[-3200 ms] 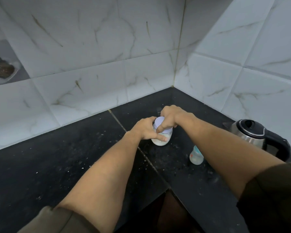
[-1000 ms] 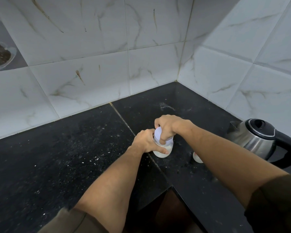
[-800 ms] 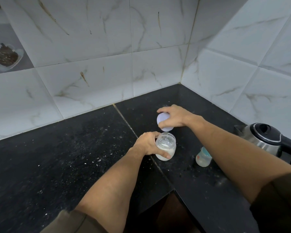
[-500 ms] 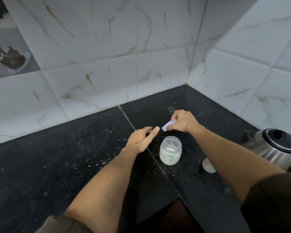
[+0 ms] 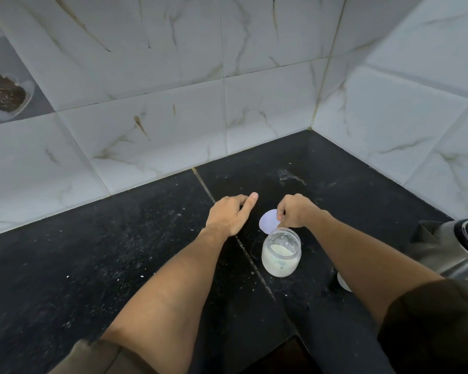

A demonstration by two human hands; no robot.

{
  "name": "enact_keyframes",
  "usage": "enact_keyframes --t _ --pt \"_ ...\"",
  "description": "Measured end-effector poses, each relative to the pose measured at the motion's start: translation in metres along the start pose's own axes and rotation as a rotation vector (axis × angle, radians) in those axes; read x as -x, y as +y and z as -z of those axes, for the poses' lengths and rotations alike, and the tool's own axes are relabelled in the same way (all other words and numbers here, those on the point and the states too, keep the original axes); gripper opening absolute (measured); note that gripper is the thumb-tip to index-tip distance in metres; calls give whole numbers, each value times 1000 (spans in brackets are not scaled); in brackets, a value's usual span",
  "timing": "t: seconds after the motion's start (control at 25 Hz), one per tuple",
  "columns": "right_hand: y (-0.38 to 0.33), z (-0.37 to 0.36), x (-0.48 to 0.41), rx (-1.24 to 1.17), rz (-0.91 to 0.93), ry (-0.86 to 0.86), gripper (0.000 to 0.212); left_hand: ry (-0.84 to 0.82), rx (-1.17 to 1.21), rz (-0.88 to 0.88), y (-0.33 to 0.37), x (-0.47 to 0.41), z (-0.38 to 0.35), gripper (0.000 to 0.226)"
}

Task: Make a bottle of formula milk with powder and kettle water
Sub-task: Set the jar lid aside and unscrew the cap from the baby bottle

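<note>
A small clear powder jar stands uncapped on the black counter, with white powder inside. My right hand is just behind it, pinching the jar's pale lilac lid low over the counter. My left hand hovers to the left of the lid, fingers loosely apart, holding nothing. The steel kettle with a black lid sits at the right edge. Only a sliver of the baby bottle shows past my right forearm.
White marbled wall tiles enclose the counter at the back and right, meeting in a corner behind the jar. The counter is dusted with pale specks. Its front edge cuts in near the bottom middle.
My right hand unscrewed the lid and carried it back and down behind the jar. My left hand let go of the jar and moved left.
</note>
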State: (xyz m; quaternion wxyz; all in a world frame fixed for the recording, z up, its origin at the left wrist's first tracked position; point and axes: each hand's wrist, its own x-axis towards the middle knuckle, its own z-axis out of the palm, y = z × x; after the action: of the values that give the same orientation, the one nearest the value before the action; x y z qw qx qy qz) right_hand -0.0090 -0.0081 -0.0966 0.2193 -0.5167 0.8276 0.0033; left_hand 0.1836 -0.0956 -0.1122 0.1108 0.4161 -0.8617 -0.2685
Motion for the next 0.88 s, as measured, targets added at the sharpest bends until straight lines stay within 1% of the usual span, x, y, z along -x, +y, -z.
enact_keyframes --t 0.12,0.2,0.32,0.4,0.52,0.6,0.68,0.72,0.8,0.84,0.88 --pt "7 5 7 -6 9 7 29 22 -2 -36 15 -6 2 76" --pt "12 18 18 -19 8 37 30 39 3 -74 29 -6 5 72" --pt "26 47 46 -26 -33 109 29 46 -3 -153 58 -3 7 57" --pt "42 64 69 -15 -74 157 25 24 -31 -223 86 2 5 47" --pt "68 79 109 3 -137 147 21 -19 -64 -339 134 15 -2 48" --pt "80 83 131 -1 -177 87 30 -47 -41 -383 160 24 -10 51" --pt "87 80 151 -28 -191 8 44 -89 -19 -399 179 34 -23 54" --pt "89 76 158 -16 -186 -32 53 -118 -6 -396 184 39 -29 56" --pt "93 63 168 82 -163 -73 68 -170 11 -374 189 47 -44 60" --pt "93 54 173 121 -149 -73 70 -199 16 -358 188 51 -52 63" --pt "94 45 176 137 -138 -65 68 -229 20 -340 186 55 -59 66"
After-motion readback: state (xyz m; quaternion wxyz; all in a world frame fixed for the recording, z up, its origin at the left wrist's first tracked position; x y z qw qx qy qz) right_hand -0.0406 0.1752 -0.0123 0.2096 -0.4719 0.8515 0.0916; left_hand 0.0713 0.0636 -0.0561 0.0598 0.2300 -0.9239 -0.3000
